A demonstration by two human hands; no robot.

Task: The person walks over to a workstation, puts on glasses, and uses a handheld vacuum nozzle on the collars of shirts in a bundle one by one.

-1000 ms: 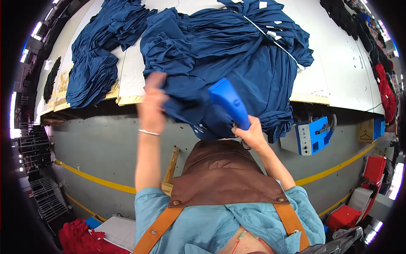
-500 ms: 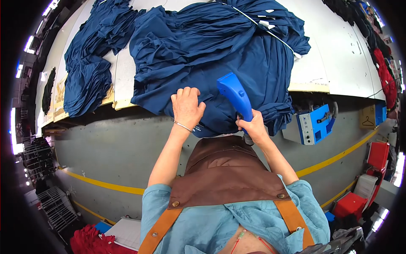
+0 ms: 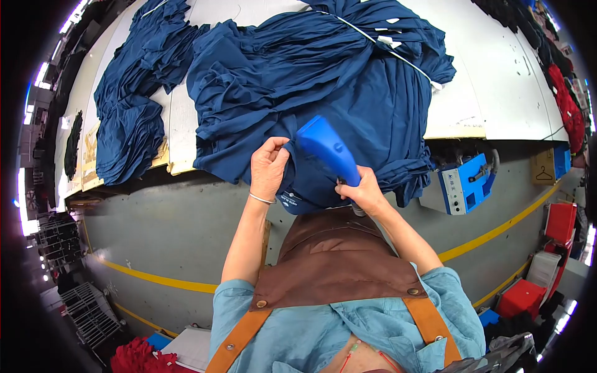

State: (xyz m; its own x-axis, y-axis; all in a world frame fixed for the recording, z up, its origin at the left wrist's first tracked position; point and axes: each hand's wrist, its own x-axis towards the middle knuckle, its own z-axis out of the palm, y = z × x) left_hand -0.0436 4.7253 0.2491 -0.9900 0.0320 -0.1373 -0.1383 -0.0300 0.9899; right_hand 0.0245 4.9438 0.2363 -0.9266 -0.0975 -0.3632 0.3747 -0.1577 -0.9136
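A pile of dark blue garments (image 3: 367, 118) lies on the white table and hangs over its front edge. My left hand (image 3: 269, 168) is closed in a pinch on a fold of the nearest garment, with a bracelet at the wrist. A white-printed label (image 3: 292, 200) shows on the cloth below it. My right hand (image 3: 364, 193) is wrapped round the handle of a blue handheld thread trimmer (image 3: 329, 146). The trimmer's wide head points up and left, close to my left fingers. Part of a hose shows below the grip.
A second stack of blue garments (image 3: 127, 137) lies at the left of the table (image 3: 463, 93). A white tie band (image 3: 398, 55) crosses the main pile. At the right, under the table edge, stands a blue and white machine (image 3: 460, 186) with a hose, beside a cardboard box (image 3: 542, 168).
My left hand has gone from lying flat on the cloth to pinching a fold. The trimmer has moved left and slightly down, nearer that hand, and more of the label shows.
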